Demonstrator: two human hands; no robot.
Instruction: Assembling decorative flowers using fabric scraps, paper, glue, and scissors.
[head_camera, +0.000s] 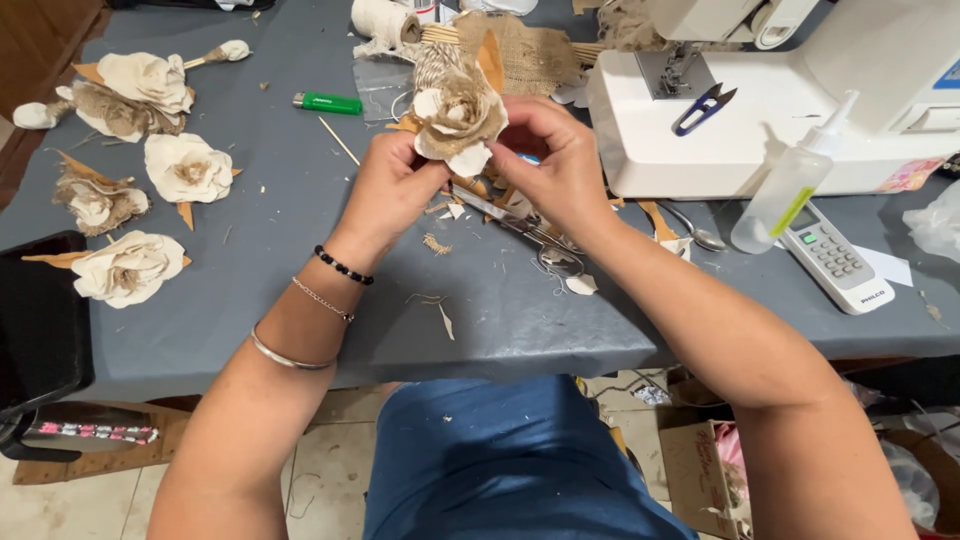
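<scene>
Both my hands hold one fabric flower (458, 118) of cream cloth and burlap above the grey table (260, 270). My left hand (392, 190) pinches its lower left side. My right hand (555, 160) grips its right side and back. Under my hands lie scissors (520, 228) and small scraps of cloth. The flower's underside is hidden by my fingers.
Several finished fabric flowers (185, 165) lie at the left. A green lighter (328, 103) and a thin wooden stick (338, 140) lie behind my left hand. A white sewing machine (780, 100), thread snips (703, 108), a glue bottle (785, 192) and a remote control (835, 258) stand at the right.
</scene>
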